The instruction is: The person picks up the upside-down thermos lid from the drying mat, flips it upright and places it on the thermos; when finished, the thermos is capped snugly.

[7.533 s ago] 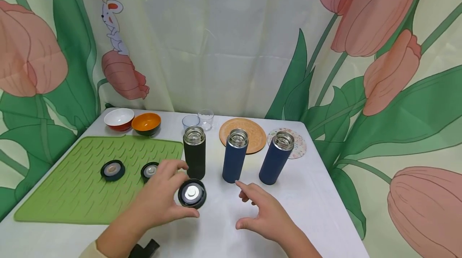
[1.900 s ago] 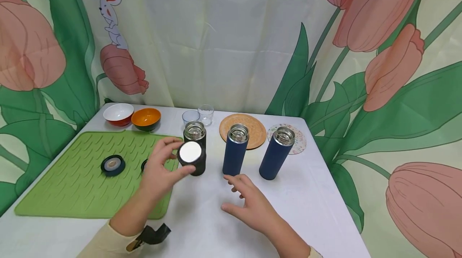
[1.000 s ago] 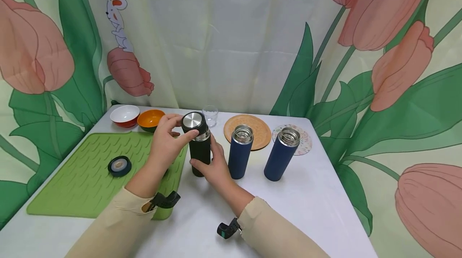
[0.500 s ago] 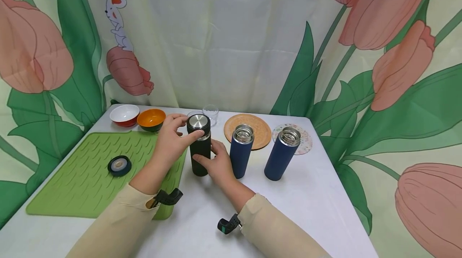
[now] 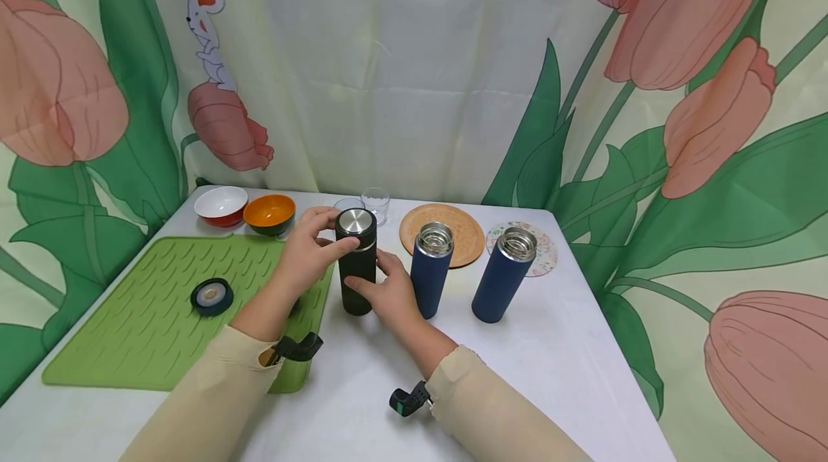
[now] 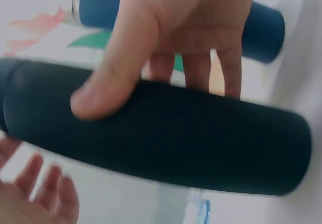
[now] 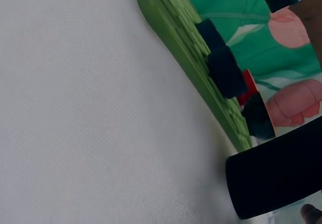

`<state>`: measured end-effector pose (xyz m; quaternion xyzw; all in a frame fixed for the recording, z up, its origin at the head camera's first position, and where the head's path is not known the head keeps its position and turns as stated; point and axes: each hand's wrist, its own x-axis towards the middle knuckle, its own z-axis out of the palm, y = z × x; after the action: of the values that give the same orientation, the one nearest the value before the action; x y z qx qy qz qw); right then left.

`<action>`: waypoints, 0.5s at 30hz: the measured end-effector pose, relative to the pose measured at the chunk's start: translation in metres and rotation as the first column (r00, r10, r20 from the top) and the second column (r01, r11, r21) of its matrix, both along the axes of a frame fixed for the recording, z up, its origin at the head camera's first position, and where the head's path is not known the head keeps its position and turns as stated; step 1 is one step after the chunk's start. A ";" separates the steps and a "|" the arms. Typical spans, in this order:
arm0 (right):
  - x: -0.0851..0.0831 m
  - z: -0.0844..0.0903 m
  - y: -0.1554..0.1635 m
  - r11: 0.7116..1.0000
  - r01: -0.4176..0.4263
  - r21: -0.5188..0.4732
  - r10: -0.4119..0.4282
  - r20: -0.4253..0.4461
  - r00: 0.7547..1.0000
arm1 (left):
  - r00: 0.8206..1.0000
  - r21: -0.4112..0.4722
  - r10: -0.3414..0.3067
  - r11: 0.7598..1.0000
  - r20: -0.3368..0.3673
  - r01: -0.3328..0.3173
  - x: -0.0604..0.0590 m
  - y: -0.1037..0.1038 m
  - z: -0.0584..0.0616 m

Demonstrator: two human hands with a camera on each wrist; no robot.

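Since a second ago the steel-topped lid (image 5: 356,222) has gone from tilted over the mouth to level on the black flask (image 5: 359,275), which stands beside the green mat (image 5: 149,311). The left hand (image 5: 310,253) pinches the lid; the right hand (image 5: 388,293) grips the body. Two blue flasks (image 5: 430,269) stand open alongside, and no writing is legible.

A staged home-kitchen corner: a white worktop (image 5: 569,347) boxed in by tulip-and-rabbit printed curtains (image 5: 679,88), with a green draining mat (image 5: 149,318) at lower left, bowls (image 5: 221,204) and glasses (image 5: 375,203) behind it, and a wooden plate (image 5: 462,228) at centre.
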<state>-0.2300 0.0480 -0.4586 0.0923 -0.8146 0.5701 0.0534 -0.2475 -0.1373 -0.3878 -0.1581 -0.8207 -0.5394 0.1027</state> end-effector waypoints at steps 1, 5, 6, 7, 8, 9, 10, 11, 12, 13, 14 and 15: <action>0.000 0.000 0.000 1.000 -0.001 -0.002 0.001 -0.001 1.000 | 0.999 0.004 -0.033 0.999 0.007 0.033 -0.004 -0.003 -0.001; -0.002 0.000 0.001 1.000 -0.006 -0.024 0.006 -0.002 1.000 | 0.982 0.005 -0.183 0.983 0.051 0.183 -0.018 -0.014 0.000; -0.002 0.000 0.001 1.000 -0.007 -0.031 0.007 0.000 1.000 | 0.973 0.006 -0.222 0.975 0.059 0.222 -0.021 -0.016 0.001; -0.002 -0.001 0.001 0.999 -0.006 -0.036 0.006 -0.001 1.000 | 0.965 0.008 -0.253 0.967 0.064 0.253 -0.024 -0.017 0.002; -0.003 -0.001 0.001 0.999 -0.006 -0.041 0.006 -0.003 1.000 | 0.958 0.008 -0.279 0.960 0.068 0.279 -0.026 -0.019 0.003; -0.003 -0.002 0.000 0.999 -0.006 -0.041 0.005 -0.003 1.000 | 0.956 -0.001 -0.284 0.959 0.073 0.285 -0.027 -0.020 0.005; -0.002 -0.002 0.000 0.999 -0.007 -0.038 0.006 -0.003 1.000 | 0.961 -0.017 -0.268 0.963 0.070 0.270 -0.026 -0.020 0.006; -0.002 -0.003 -0.001 0.999 -0.009 -0.035 0.009 -0.005 1.000 | 0.970 -0.036 -0.238 0.970 0.058 0.240 -0.023 -0.018 0.007; -0.002 -0.003 -0.001 0.999 -0.011 -0.031 0.011 -0.004 1.000 | 0.982 -0.058 -0.182 0.981 0.040 0.185 -0.018 -0.015 0.009; -0.003 -0.003 -0.001 1.000 -0.010 -0.025 0.010 -0.006 1.000 | 0.993 -0.078 -0.113 0.990 0.022 0.114 -0.013 -0.010 0.011; -0.003 -0.003 0.000 1.000 -0.009 -0.018 0.008 -0.008 1.000 | 0.999 -0.095 -0.037 0.995 0.001 0.037 -0.007 -0.003 0.012; -0.003 -0.003 0.000 1.000 -0.006 -0.008 0.006 -0.010 1.000 | 0.999 -0.115 0.046 0.992 -0.016 -0.047 -0.001 0.005 0.014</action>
<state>-0.2331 0.0484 -0.4616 0.0973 -0.8118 0.5730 0.0563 -0.2483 -0.1325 -0.3736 -0.1481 -0.8532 -0.4876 0.1113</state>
